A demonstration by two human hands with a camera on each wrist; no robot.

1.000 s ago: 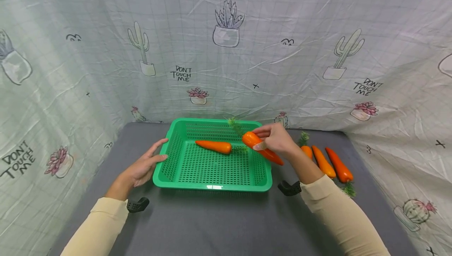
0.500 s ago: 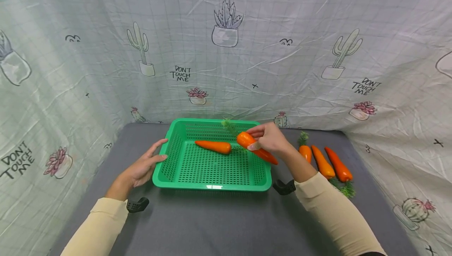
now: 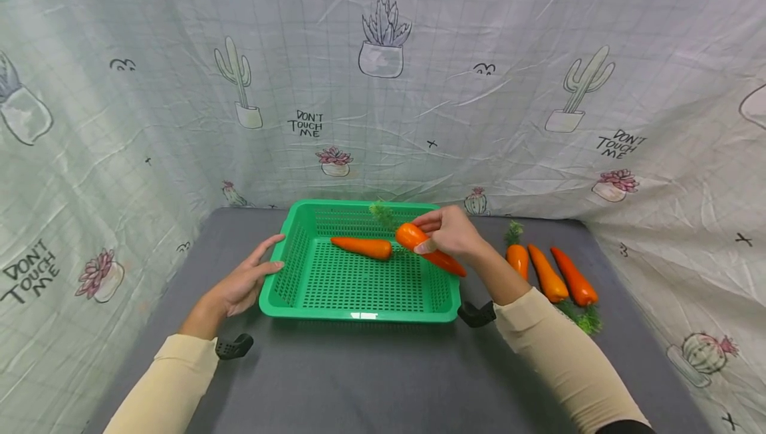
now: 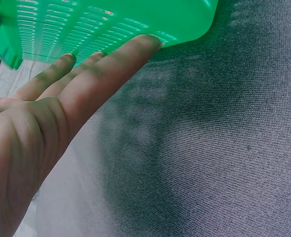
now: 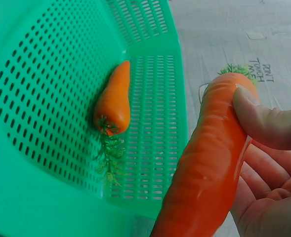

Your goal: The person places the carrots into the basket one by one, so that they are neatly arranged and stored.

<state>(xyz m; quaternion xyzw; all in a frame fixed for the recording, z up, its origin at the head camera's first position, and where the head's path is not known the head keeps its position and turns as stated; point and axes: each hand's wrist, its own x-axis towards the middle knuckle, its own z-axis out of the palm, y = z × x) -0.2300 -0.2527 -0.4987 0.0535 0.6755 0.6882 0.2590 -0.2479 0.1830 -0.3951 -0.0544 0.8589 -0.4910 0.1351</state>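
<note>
Orange, tapered carrot (image 3: 441, 260), pinched by the right hand (image 3: 456, 233) above the green, perforated basket (image 3: 317, 314) at three o'clock, should be eased inward before release; nine o'clock is touched by the left hand (image 3: 242, 284), fingers extended.

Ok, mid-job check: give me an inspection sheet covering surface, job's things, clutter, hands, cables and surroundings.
Surface: gray fabric-covered table.
Job's things: green perforated basket with an orange carrot lying inside; held carrot over its right end; three loose carrots on the table to its right.
Clutter: nothing seen.
Hands: left hand touches the basket's left side; right hand grips the held carrot.
Cables: nothing seen.
Surroundings: plant-print curtain behind and on both sides.
</note>
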